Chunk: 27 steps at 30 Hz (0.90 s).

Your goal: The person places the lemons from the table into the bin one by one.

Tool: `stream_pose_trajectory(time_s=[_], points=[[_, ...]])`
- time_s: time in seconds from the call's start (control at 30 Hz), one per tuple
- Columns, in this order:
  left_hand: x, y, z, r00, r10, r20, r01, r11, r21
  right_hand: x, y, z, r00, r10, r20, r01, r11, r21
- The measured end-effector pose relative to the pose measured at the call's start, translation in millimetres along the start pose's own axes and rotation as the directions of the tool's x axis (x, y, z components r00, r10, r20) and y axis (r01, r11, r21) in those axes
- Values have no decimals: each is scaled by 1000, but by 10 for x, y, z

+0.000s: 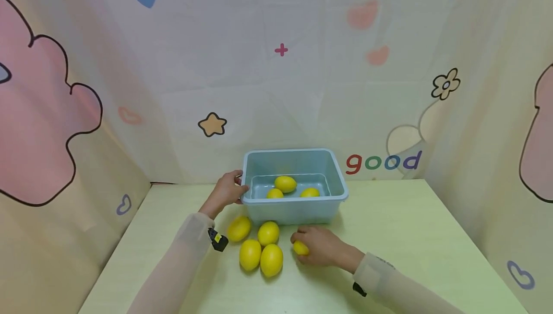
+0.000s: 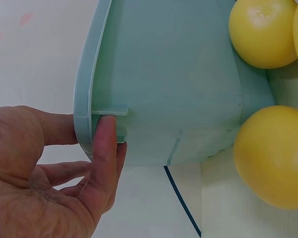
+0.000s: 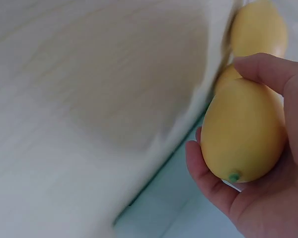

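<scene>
Pale blue plastic forms an open rectangular bin (image 1: 294, 212) on a light wood-grain table (image 1: 389, 232); three yellow lemons lie inside, one (image 1: 285, 184) farther back and two (image 1: 274, 194) (image 1: 309, 192) nearer the front wall, partly hidden by the rim. At the bin's left end, the person's left hand (image 1: 225, 189) grips the rim, its fingers on both sides of the edge. In front of the bin, the right hand (image 1: 321, 247) holds another lemon (image 3: 243, 131), thumb on one side and curled fingers on the other; a green tip shows on this fruit; whether it touches the table is unclear. Four loose lemons (image 1: 271, 260) cluster on the table between the two forearms, left of the right hand. Behind stands a cloth backdrop (image 1: 242, 54) printed with hearts, a star, a flower and the word "good" in coloured letters.
</scene>
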<state>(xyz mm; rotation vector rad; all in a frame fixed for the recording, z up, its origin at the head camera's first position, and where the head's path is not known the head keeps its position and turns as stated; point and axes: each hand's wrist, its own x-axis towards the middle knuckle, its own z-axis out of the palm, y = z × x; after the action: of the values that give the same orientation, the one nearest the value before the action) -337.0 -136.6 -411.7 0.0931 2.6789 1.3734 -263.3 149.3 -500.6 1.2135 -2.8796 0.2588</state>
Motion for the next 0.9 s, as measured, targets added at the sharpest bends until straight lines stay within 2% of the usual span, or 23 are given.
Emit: stream_pose_trajectory(time_s=[0.4,0.9], points=[[13,-6,-1,1000,8,-1,-8,1000,-4,-68,-169,-242,1000,4,4,-4,1000,6],[15,-2,-1,1000,-3,-11,3,1000,11,-163,-320,-468,997,-35,-73,35,999,-9]])
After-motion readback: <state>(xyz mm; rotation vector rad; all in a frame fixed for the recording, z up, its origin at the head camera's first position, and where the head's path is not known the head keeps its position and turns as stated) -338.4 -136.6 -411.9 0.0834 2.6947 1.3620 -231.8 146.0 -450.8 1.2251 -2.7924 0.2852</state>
